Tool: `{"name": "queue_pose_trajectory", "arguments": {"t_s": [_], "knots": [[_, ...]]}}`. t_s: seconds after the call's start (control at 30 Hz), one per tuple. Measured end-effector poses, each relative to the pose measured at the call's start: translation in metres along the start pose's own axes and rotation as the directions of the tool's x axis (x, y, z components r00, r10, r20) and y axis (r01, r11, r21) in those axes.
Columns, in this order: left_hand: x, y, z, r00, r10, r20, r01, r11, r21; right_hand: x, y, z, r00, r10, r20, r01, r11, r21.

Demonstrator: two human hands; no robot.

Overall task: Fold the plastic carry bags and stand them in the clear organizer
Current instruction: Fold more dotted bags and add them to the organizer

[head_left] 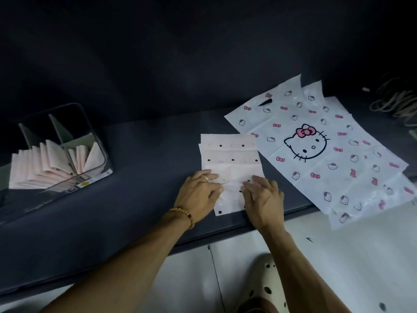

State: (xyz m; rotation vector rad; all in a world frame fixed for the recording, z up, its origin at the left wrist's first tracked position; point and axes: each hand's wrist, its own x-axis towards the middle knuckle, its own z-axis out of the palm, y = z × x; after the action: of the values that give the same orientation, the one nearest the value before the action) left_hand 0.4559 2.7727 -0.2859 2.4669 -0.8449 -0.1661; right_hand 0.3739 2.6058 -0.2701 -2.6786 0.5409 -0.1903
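- Two hands are on one bag: the left hand (pixel 201 192) and the right hand (pixel 262 197) both sit on the near end of a dotted bag (pixel 230 159), a long narrow white strip lying on the dark mat (pixel 135 199) and running away from the person.
- The left hand's fingers are bent, their tips pressing down on the strip's near left part; whether the thumb pinches an edge I cannot tell (it is hidden under the palm).
- The right hand's fingers are likewise curled onto the plastic at the strip's right side, pressing or gathering it; a true pinch is not visible.
- Step in hand, as I judge it: the bag is already narrowed lengthwise and the end-over-end folding is starting from the near end.
- Next move calls for lifting the near end and turning it over squarely, then flattening the crease so the slick film does not spring open.
- The clear organizer (pixel 94 132) stands well apart to the left, folded bags (pixel 45 163) already upright in it.
- A stack of cat-print bags (pixel 316 141) lies flat, just right of the strip, not yet folded.
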Motion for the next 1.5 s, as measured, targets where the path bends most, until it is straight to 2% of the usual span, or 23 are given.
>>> {"name": "queue_pose_trajectory", "arguments": {"t_s": [0.1, 0.2, 0.27, 0.33, 0.37, 0.4, 0.43, 0.53, 0.6, 0.67, 0.77, 0.83, 0.93, 1.0, 1.07, 1.13, 1.2, 1.27, 1.4, 1.5], "knots": [[-0.007, -0.005, -0.026, 0.997, 0.013, -0.071, -0.012, 1.000, 0.008, -0.003, -0.016, -0.002, 0.998, -0.033, -0.059, 0.036, 0.998, 0.057], [-0.028, -0.023, -0.057, 0.995, -0.037, -0.093, 0.040, 0.999, 0.037, -0.014, -0.042, -0.002, 0.984, -0.176, -0.001, 0.174, 0.975, 0.135], [-0.051, -0.042, -0.072, 0.993, -0.096, -0.062, 0.098, 0.995, 0.028, -0.025, -0.064, 0.005, 0.935, -0.323, 0.150, 0.302, 0.942, 0.148], [-0.078, -0.060, -0.082, 0.993, -0.121, -0.012, 0.121, 0.993, 0.009, -0.036, -0.085, 0.018, 0.826, -0.425, 0.371, 0.410, 0.904, 0.125], [-0.090, -0.067, -0.085, 0.988, -0.156, 0.012, 0.156, 0.987, -0.025, -0.042, -0.093, 0.026, 0.775, -0.456, 0.438, 0.456, 0.883, 0.112], [-0.101, -0.073, -0.089, 0.978, -0.202, 0.043, 0.205, 0.975, -0.082, -0.047, -0.099, 0.033, 0.750, -0.475, 0.460, 0.482, 0.869, 0.111], [-0.110, -0.078, -0.092, 0.964, -0.257, 0.063, 0.264, 0.954, -0.142, -0.052, -0.105, 0.038, 0.756, -0.481, 0.444, 0.477, 0.869, 0.129], [-0.128, -0.088, -0.096, 0.931, -0.362, 0.045, 0.362, 0.899, -0.248, -0.057, -0.120, 0.043, 0.839, -0.407, 0.361, 0.349, 0.912, 0.217], [-0.137, -0.094, -0.098, 0.914, -0.405, 0.010, 0.389, 0.871, -0.301, -0.054, -0.127, 0.044, 0.875, -0.326, 0.357, 0.238, 0.933, 0.270], [-0.145, -0.098, -0.101, 0.893, -0.450, 0.017, 0.411, 0.799, -0.439, -0.048, -0.129, 0.045, 0.892, -0.227, 0.391, 0.076, 0.928, 0.364], [-0.149, -0.097, -0.106, 0.907, -0.380, 0.182, 0.404, 0.661, -0.632, -0.041, -0.124, 0.043, 0.889, -0.095, 0.448, -0.149, 0.865, 0.479], [-0.146, -0.098, -0.101, 0.903, -0.355, 0.242, 0.426, 0.671, -0.607, -0.038, -0.121, 0.041, 0.886, -0.035, 0.462, -0.252, 0.801, 0.543], [-0.135, -0.101, -0.091, 0.869, -0.491, 0.066, 0.466, 0.765, -0.444, -0.035, -0.121, 0.041, 0.883, 0.043, 0.466, -0.371, 0.672, 0.641], [-0.129, -0.102, -0.088, 0.825, -0.565, -0.014, 0.525, 0.775, -0.351, -0.033, -0.122, 0.043, 0.892, 0.111, 0.439, -0.385, 0.696, 0.606], [-0.127, -0.102, -0.086, 0.806, -0.592, -0.020, 0.562, 0.775, -0.289, -0.033, -0.122, 0.048, 0.910, 0.166, 0.379, -0.352, 0.792, 0.499], [-0.125, -0.101, -0.083, 0.808, -0.589, -0.002, 0.557, 0.765, -0.323, -0.036, -0.119, 0.054, 0.925, 0.208, 0.319, -0.335, 0.841, 0.425], [-0.125, -0.098, -0.084, 0.821, -0.570, 0.019, 0.526, 0.744, -0.412, -0.036, -0.117, 0.057, 0.919, 0.247, 0.306, -0.365, 0.827, 0.428], [-0.123, -0.100, -0.083, 0.832, -0.554, 0.022, 0.511, 0.750, -0.421, -0.034, -0.114, 0.057, 0.912, 0.277, 0.304, -0.390, 0.814, 0.429], [-0.113, -0.103, -0.080, 0.830, -0.556, 0.041, 0.546, 0.795, -0.263, -0.034, -0.109, 0.058, 0.907, 0.329, 0.261, -0.413, 0.814, 0.408], [-0.108, -0.102, -0.075, 0.825, -0.565, 0.005, 0.559, 0.815, -0.151, -0.035, -0.110, 0.060, 0.906, 0.334, 0.260, -0.410, 0.847, 0.340]]}}
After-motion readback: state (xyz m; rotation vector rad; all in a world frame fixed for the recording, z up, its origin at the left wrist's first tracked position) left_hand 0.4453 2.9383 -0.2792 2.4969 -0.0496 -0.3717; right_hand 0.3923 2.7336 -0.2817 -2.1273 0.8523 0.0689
